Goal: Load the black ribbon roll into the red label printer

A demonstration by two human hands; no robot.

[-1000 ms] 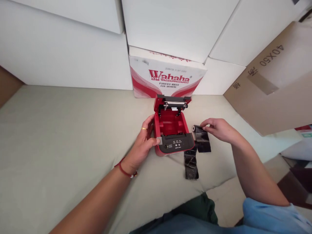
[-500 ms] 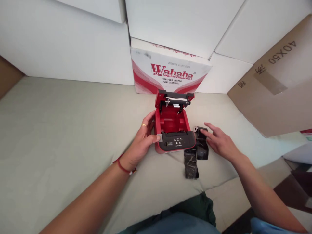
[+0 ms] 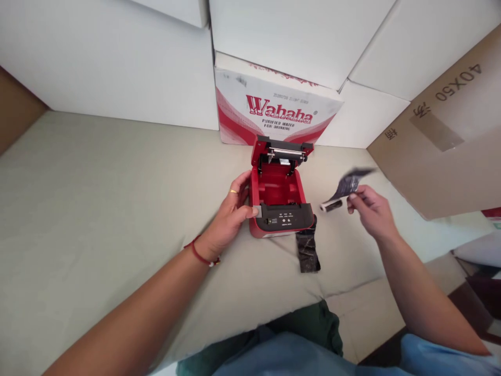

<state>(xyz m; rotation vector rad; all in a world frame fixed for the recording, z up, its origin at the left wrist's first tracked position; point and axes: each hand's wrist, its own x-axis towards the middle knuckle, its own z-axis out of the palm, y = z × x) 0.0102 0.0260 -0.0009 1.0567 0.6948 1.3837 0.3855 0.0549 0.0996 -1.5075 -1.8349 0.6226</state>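
Note:
A red and black device (image 3: 284,215), like a small printer, sits on the pale green surface with its lid (image 3: 282,151) raised and its red compartment showing. My left hand (image 3: 230,215) grips its left side, thumb on the grey corner piece. To the right, my right hand (image 3: 370,209) pinches a dark, shiny strip (image 3: 346,185), whose far end is blurred. A small roll (image 3: 332,206) with a pale core hangs or lies at the strip's left end. Another crumpled black strip (image 3: 308,251) lies by the device's front right corner.
Behind the device stands a Wahaha water carton (image 3: 274,112), against large white boxes (image 3: 297,36). A brown cardboard box (image 3: 450,130) leans at the right. The surface's front edge and my lap are at the bottom.
My right hand has closed on the dark strip and lifted it up and to the right, away from the other black strip. My left hand has stayed on the device.

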